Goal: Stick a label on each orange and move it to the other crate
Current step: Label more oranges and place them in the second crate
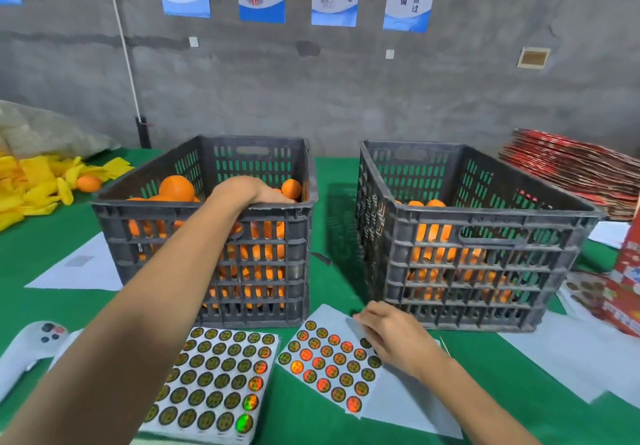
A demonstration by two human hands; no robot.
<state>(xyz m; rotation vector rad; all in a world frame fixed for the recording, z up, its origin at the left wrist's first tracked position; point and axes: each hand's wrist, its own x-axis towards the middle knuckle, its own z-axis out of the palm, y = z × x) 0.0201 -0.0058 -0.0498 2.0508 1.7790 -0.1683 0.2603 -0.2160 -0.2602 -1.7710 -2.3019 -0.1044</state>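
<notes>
2 dark slatted crates on a green table [332,174]. Left crate [207,264] nearly full of oranges [176,188]; right crate [478,271] holds a lower layer of oranges [429,233] seen through the slats. Left hand [252,190] reaches over the near rim of the left crate, fingers dipped down among the fruit and hidden by the rim, so cannot tell if it grips anything. Right hand [391,335] rests on the partly used label sheet [329,365] in front of the crates, fingers curled down at the sheet's top edge; whether it pinches a label is too small to tell. A full label sheet [214,379] lies just left of it. White handheld device [31,347] at the near left. Yellow foam sleeves [34,181] plus 1 loose orange [88,183] far left, red flat cartons [571,167] stacked far right.
</notes>
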